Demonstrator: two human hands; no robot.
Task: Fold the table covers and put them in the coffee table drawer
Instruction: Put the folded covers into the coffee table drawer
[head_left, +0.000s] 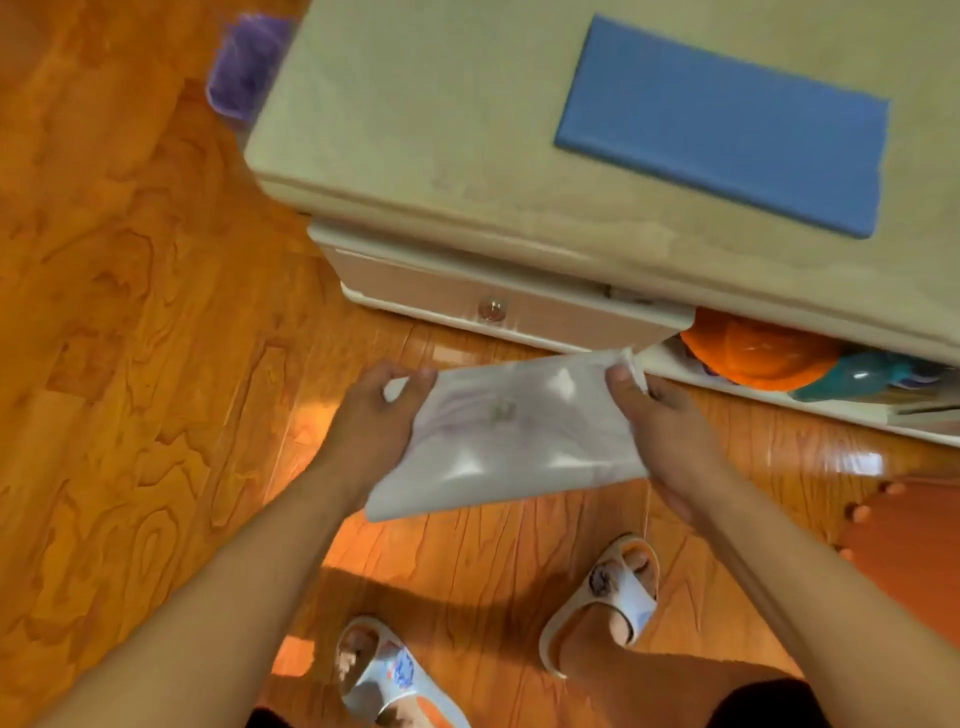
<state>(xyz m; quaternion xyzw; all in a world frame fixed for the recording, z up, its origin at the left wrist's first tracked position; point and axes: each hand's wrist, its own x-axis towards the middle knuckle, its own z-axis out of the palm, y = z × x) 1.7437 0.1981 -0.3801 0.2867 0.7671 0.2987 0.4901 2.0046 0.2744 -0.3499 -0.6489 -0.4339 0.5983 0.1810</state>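
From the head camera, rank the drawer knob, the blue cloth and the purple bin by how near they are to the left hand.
1. Drawer knob: on the closed drawer front, just above and right of the left hand.
2. Purple bin: on the floor past the table's left end.
3. Blue cloth: folded on the tabletop, far right.

Glossy orange-brown wood flooring fills the scene, catching bright glare patches just beyond and to the right of the grip. Far beyond it to the left, a purple bin stands on the floor. An orange studded seat sits at right.
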